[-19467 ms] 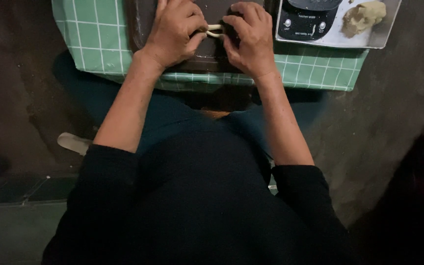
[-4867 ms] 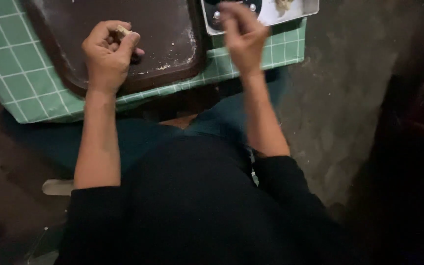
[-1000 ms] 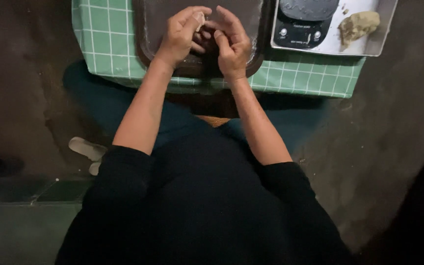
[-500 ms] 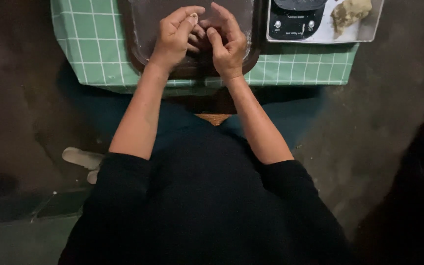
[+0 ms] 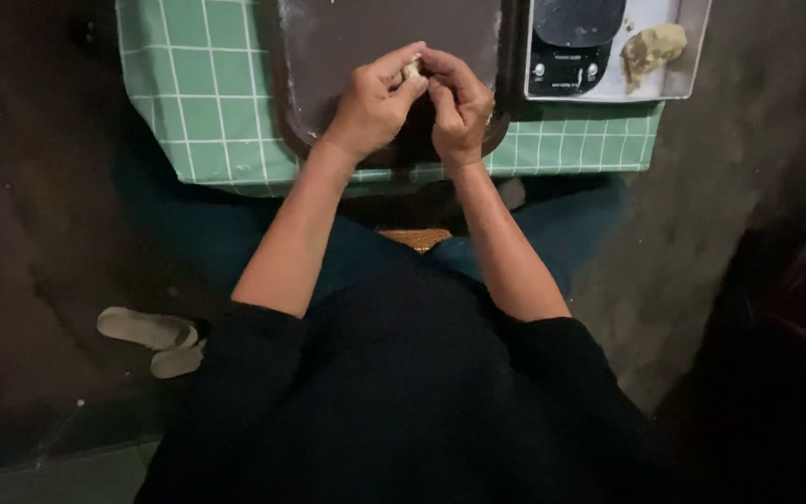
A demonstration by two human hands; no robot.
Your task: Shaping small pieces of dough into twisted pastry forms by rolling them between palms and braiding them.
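Observation:
My left hand (image 5: 370, 105) and my right hand (image 5: 457, 105) meet over a dark brown tray (image 5: 328, 56), fingertips pinched together on a small pale piece of dough (image 5: 412, 67). Most of the piece is hidden by my fingers. The tray rests on a low table covered with a green checked cloth (image 5: 200, 93). To the right, a black kitchen scale (image 5: 573, 47) and a larger lump of dough (image 5: 653, 47) sit in a white tray (image 5: 692, 56).
Below the table edge are my lap in blue trousers and my black top. A pair of pale sandals (image 5: 151, 338) lies on the dark floor at the left. Rough grey ground (image 5: 701, 233) stretches to the right.
Both hands stay together on the small dough piece, fingers working it; the view has shifted slightly so the table and scale sit a little differently in frame.

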